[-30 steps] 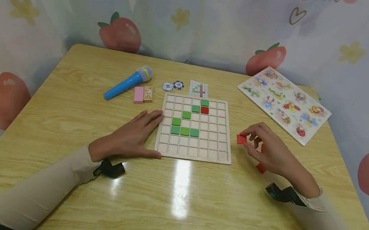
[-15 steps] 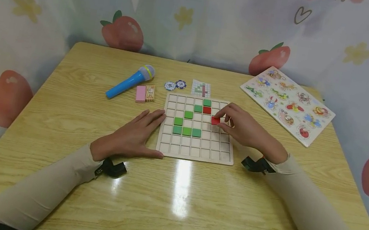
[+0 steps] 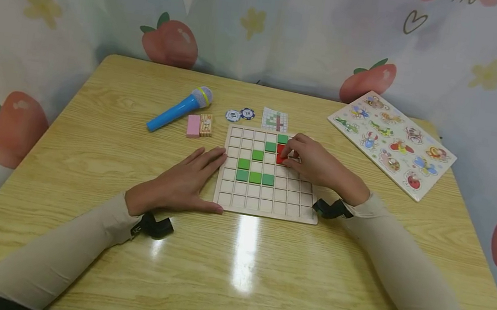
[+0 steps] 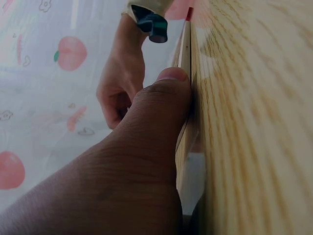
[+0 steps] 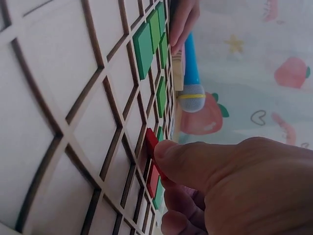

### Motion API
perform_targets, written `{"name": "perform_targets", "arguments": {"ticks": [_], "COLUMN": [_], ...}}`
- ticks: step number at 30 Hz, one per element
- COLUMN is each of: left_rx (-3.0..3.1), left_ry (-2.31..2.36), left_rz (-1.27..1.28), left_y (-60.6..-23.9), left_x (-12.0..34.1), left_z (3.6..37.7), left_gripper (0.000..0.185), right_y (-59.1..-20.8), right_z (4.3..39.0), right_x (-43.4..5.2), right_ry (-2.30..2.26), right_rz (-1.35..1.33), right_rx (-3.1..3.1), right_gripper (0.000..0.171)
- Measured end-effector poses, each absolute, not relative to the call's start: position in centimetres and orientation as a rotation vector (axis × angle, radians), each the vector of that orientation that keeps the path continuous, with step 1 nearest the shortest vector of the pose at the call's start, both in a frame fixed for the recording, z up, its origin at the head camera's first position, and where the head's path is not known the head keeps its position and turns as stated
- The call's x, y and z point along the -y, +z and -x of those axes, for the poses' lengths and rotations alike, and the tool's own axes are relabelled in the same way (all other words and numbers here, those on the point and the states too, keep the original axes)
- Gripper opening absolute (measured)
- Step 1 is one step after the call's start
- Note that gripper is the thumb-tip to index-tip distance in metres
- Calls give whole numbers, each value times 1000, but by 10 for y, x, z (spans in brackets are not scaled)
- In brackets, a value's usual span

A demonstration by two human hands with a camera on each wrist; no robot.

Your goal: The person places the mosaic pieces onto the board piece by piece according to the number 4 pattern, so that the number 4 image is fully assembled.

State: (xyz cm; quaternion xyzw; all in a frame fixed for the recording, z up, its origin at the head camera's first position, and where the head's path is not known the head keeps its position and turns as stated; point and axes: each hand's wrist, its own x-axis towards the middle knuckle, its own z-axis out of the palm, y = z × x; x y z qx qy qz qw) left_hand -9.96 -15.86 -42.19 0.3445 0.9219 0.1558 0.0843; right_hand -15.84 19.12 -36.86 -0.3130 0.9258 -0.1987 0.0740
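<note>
Wooden grid board [image 3: 269, 174] lies mid-table [image 3: 85, 152]; left hand [image 3: 184, 183] flat, fingers straight, bracing its left edge; right hand [image 3: 312, 162] pinches a red tile [image 3: 281, 158], tilted over a cell below the seated red one; it could jam on a divider if lowered crooked; green tiles [image 3: 255, 177] sit close; blue microphone [image 3: 180, 108] and chips [image 3: 240, 115] lie well clear.

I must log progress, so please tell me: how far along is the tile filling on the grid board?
Done: six green tiles and one red tile sit in the board. In hand: the right hand pinches a second red tile just below the first, while the left hand steadies the board's edge. Left: most cells stay empty.
</note>
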Motion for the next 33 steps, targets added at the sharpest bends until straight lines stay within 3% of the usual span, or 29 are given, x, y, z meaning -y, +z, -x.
{"name": "perform_targets", "arguments": {"ticks": [18,25,33], "left_rx": [-2744,-2740,-2752], "left_ry": [461,441,429], "left_rz": [-1019,-1026,-1037], "left_y": [-421,-417,-417], "left_x": [158,154,156], "left_z": [99,99,96], "left_gripper": [131,132,131], "right_y": [-370,-355,-363], "right_z": [148,91,19], "right_x": [-200,-254,-319], "right_ry": [-601,-749,-866], "right_rz": [957,1031,959], "right_rx": [-2787,-3017,-3180], "right_gripper": [19,24,46]}}
